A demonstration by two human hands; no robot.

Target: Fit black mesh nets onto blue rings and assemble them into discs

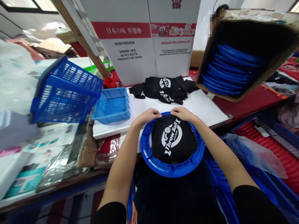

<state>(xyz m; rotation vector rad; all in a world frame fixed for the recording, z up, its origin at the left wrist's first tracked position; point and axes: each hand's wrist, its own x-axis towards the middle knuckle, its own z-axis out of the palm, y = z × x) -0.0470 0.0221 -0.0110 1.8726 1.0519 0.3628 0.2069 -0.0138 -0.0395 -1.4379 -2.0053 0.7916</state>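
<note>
A blue plastic ring (173, 170) leans against the front edge of the white board, tilted toward me. Black fabric (187, 141) with white "Throw Ball" print spans most of its opening, with a gap showing at the left. At the ring's far rim, my left hand (150, 114) pinches the edge, thumb and fingers together. My right hand (182, 113) grips the same rim a little to the right, its fingers closed there too. Behind both hands lies a loose pile of black printed fabric pieces (154, 87) on the white board.
A light blue tray (112, 120) sits left on the white board (205, 105), beside a tilted blue basket (65, 90). White cartons (130, 68) stand behind. At right, a cardboard box (263, 84) holds several stacked blue rings (231, 70). A blue crate (285, 119) is lower right.
</note>
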